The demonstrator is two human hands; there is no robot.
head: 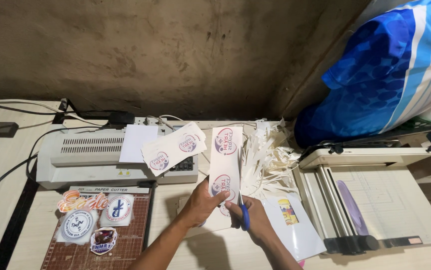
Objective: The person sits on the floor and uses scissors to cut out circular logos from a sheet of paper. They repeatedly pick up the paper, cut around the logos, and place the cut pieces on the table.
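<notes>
While the left hand (203, 202) grips a sticker strip (225, 165), the right hand (253, 220) works scissors (244, 216) at its bottom; two stickers remain uncut, paper offcuts (268, 160) piled right of centre.

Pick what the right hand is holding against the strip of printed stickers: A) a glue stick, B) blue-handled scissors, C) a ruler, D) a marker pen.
B: the right hand grips blue-handled scissors at the edge of the sticker strip, which the left hand holds.

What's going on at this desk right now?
A person is cutting a long printed sticker strip with blue-handled scissors. The left hand holds the strip while the right hand works the scissors. Paper trimmings lie behind, with a laminator at the left.
</notes>
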